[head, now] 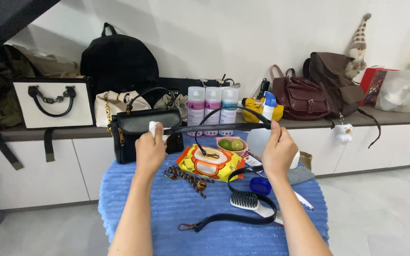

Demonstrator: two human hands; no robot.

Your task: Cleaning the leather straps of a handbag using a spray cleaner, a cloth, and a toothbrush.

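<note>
Black strap (217,127) stretched taut between both hands, clasp dangling.

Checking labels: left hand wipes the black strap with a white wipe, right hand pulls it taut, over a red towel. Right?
Not quite. The head view shows the towel is blue, not red. The rest holds: the left hand presses a white wipe on the black strap, and the right hand holds it taut.
</note>
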